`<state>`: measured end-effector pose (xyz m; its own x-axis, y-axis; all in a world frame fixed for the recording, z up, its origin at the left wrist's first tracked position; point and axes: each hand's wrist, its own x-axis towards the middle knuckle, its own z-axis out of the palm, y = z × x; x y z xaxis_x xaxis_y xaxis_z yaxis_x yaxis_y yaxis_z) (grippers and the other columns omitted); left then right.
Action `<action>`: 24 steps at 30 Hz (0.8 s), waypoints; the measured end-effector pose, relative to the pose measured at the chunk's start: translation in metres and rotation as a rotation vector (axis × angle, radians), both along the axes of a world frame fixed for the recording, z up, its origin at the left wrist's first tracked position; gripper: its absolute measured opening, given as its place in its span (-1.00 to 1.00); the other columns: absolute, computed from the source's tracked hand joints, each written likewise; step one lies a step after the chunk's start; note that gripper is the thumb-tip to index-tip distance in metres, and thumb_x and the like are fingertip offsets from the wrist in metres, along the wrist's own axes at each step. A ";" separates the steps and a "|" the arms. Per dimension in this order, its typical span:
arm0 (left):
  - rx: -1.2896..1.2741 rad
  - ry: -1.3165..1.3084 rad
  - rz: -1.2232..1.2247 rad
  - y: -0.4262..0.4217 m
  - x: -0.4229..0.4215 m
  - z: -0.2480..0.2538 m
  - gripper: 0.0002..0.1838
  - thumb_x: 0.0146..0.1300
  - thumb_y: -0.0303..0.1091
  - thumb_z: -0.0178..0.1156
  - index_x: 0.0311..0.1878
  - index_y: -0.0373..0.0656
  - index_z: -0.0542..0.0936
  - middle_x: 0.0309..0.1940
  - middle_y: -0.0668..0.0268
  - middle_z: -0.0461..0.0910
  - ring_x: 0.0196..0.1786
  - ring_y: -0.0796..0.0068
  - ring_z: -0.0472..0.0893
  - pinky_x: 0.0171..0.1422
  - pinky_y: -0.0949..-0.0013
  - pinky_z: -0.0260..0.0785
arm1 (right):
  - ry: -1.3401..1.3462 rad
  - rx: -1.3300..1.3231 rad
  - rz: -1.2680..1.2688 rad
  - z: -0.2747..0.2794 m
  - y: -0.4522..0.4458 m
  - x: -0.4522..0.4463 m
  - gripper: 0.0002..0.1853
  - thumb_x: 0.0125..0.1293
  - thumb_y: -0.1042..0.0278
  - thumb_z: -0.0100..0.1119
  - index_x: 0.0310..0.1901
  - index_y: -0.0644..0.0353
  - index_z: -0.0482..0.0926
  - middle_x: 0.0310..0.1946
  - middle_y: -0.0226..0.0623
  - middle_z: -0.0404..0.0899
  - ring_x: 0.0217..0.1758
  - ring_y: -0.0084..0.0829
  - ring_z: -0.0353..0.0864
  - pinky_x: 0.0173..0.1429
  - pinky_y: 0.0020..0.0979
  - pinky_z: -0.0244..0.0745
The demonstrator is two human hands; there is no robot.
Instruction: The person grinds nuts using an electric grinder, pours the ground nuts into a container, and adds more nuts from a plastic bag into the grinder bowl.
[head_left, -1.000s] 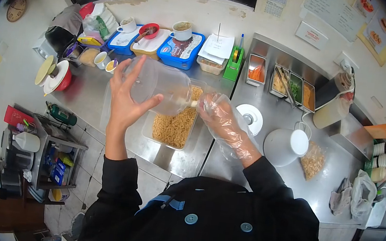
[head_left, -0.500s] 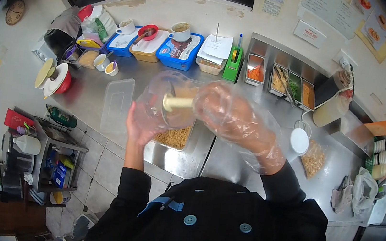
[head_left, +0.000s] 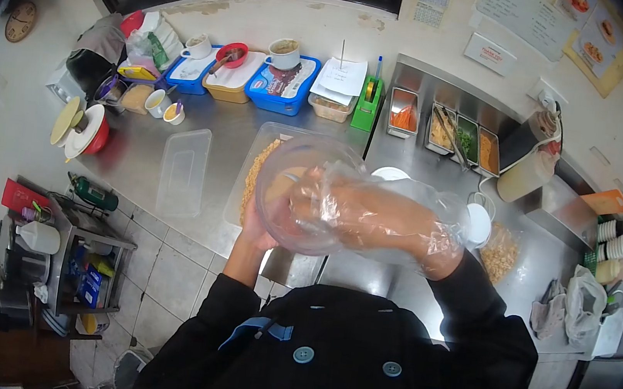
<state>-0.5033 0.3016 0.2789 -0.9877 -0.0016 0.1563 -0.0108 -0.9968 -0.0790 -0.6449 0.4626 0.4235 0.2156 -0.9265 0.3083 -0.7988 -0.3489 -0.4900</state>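
Around a clear, round plastic bowl (head_left: 288, 164), both hands are gathered. Its lower left side is clasped by the bare left hand (head_left: 255, 223); its mouth is entered from the right by the right hand (head_left: 318, 201), sheathed in a clear plastic glove (head_left: 395, 212). Whether anything is gripped inside cannot be told. Beyond the bowl's left edge, golden-brown crumbs (head_left: 254, 176) are seen in a partly hidden, clear rectangular container (head_left: 238, 193), its long axis pointed away from the person, the left hand nearer.
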 end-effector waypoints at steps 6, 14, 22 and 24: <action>-0.981 -0.306 0.180 0.018 0.000 0.002 -0.14 0.29 0.35 -0.29 0.41 -0.18 0.11 0.30 -0.01 0.27 0.29 0.01 0.36 0.29 -0.11 0.30 | -0.140 0.175 -0.014 0.002 0.020 0.003 -0.58 0.16 0.41 0.10 0.11 0.19 0.42 0.09 -0.05 0.44 0.15 -0.07 0.41 0.28 -0.24 0.31; -0.483 -0.225 -0.136 0.040 -0.003 -0.006 -0.23 0.38 0.28 -0.37 0.40 -0.15 0.12 0.24 -0.03 0.35 0.15 -0.02 0.51 0.07 0.01 0.51 | -0.054 0.074 -0.736 0.045 0.052 -0.002 -0.59 0.24 0.32 0.22 0.10 0.22 0.43 -0.06 -0.07 0.56 -0.01 -0.23 0.58 0.05 -0.28 0.49; -1.302 -0.557 -0.212 0.047 -0.043 -0.031 -0.33 0.36 0.11 -0.07 0.36 -0.16 0.20 0.06 0.05 0.49 -0.07 0.17 0.62 -0.24 0.20 0.61 | -0.479 0.305 -0.931 -0.063 0.134 -0.005 -0.74 0.27 0.54 -0.04 0.00 0.32 0.39 -0.45 -0.09 0.58 -0.47 -0.30 0.65 -0.38 -0.39 0.51; -1.588 -0.552 -0.152 0.051 -0.052 -0.029 -0.51 0.32 -0.24 0.09 0.28 -0.20 0.34 -0.09 0.17 0.55 -0.23 0.38 0.63 -0.36 0.33 0.59 | -0.411 0.254 -0.963 -0.080 0.144 -0.009 -0.75 0.25 0.55 -0.06 -0.03 0.33 0.39 -0.48 -0.07 0.56 -0.50 -0.29 0.64 -0.38 -0.38 0.51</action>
<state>-0.5549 0.3523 0.2499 -0.8974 -0.0997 -0.4298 -0.4231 -0.0816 0.9024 -0.6537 0.6067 0.3436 -0.7149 -0.6984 -0.0340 -0.4410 0.4881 -0.7532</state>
